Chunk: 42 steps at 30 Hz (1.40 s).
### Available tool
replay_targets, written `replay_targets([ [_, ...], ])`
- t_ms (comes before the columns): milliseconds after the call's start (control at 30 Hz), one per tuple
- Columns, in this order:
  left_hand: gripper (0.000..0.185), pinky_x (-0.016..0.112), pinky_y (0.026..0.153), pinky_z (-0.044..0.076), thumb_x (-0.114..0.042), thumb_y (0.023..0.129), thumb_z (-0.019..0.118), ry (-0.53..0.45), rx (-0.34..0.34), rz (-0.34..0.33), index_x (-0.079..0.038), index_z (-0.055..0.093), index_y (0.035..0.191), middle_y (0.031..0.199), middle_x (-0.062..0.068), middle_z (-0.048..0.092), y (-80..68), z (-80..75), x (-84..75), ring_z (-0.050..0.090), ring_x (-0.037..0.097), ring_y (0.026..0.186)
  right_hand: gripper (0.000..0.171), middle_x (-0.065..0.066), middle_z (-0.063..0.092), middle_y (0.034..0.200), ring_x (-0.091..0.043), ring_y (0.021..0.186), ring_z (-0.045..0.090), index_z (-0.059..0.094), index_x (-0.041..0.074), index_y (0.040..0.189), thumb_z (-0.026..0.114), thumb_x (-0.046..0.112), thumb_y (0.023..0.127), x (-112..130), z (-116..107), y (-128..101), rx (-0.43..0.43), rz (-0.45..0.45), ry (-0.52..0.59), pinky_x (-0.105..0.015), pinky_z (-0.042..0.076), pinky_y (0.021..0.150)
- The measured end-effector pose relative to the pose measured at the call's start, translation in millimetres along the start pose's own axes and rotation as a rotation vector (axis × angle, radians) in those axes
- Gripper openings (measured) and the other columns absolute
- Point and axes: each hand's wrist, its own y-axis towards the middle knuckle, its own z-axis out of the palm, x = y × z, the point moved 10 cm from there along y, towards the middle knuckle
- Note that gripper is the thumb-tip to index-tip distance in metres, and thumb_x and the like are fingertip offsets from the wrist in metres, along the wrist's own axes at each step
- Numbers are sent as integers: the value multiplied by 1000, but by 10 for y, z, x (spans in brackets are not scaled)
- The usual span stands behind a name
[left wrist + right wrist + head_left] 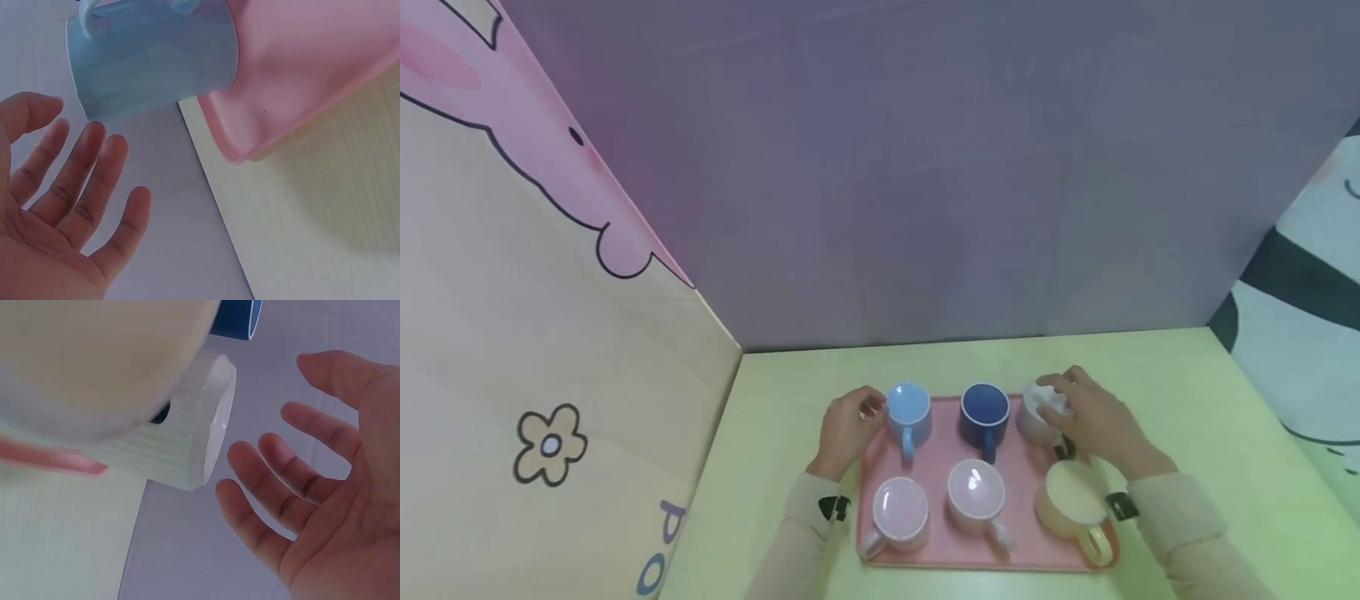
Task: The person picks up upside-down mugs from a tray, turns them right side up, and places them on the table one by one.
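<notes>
My left hand (848, 429) is beside the light blue mug (917, 427) at the tray's back left corner; in the left wrist view its fingers (106, 187) are spread, with nothing in them. Over the white mug (1034, 425) at the back right is my right hand (1101, 421). Seen from the right wrist, that hand is loosely bent and apart from the white mug's (212, 434) rim. Between these two stands a dark blue mug (985, 410), its handle toward me. All stand on a pink tray (942, 471).
Along the tray's front are a pink mug (901, 510), a pale pink mug (975, 490) and a yellow mug (1069, 498). The tray lies on a pale green-yellow table (790, 383). A grey wall (925, 208) rises behind, with printed panels (550, 333) at either side.
</notes>
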Motion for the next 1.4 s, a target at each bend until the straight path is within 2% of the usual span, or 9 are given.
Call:
replay_targets([
  [100,13,28,73,57,-18,92,73,8,-11,4,-15,74,104,93,0,74,12,23,-26,70,18,86,41,-12,60,107,-26,89,66,62,10,133,70,26,96,12,-13,37,-1,-36,9,-41,57,64],
  [333,10,30,74,58,-17,91,73,5,-11,-29,-15,74,101,93,0,75,67,124,-63,71,21,87,37,-6,67,95,-13,70,57,62,11,131,69,20,96,-19,-11,186,68,-60,50,-30,48,58],
  [600,10,26,72,57,-17,92,73,19,-13,-43,-15,74,102,94,0,75,42,141,-79,71,21,88,34,0,67,94,-13,78,59,65,17,130,68,22,97,82,36,249,131,-65,80,-30,49,64],
  [700,13,26,73,57,-16,91,74,13,-18,-45,-14,74,104,94,0,75,17,131,-77,71,21,88,24,4,66,89,-11,77,58,69,18,119,69,23,96,144,35,248,116,-109,65,-30,48,63],
  [833,14,25,74,57,-16,91,74,3,-26,-40,-14,74,106,93,0,74,-22,115,-75,71,19,87,8,7,68,82,-11,73,58,72,18,101,70,15,93,165,27,224,106,-161,1,-34,52,65],
  [933,18,23,74,56,-15,92,74,-2,-27,-38,-13,74,110,93,-1,74,-50,114,-69,70,15,86,9,6,72,82,-12,72,61,75,16,96,72,11,90,113,68,195,144,-166,-43,-40,56,67],
  [1133,14,22,74,56,-15,92,73,-19,-27,-42,-13,74,105,93,-1,74,-95,107,-68,67,10,84,7,3,75,86,-16,75,64,78,16,96,74,17,90,-72,169,142,233,-123,-67,-48,58,72],
  [1233,10,23,75,56,-16,92,73,-14,-25,-53,-14,73,101,93,-2,74,-108,109,-61,67,10,84,8,2,77,88,-20,78,68,79,17,96,75,16,89,-149,178,131,230,-118,-60,-50,59,75],
  [1400,14,25,75,58,-14,91,74,-23,-44,-33,-13,72,106,94,1,75,-139,100,-63,69,14,85,13,-1,78,90,-26,79,70,79,17,95,72,9,87,-230,177,96,220,-127,-54,-49,60,72],
])
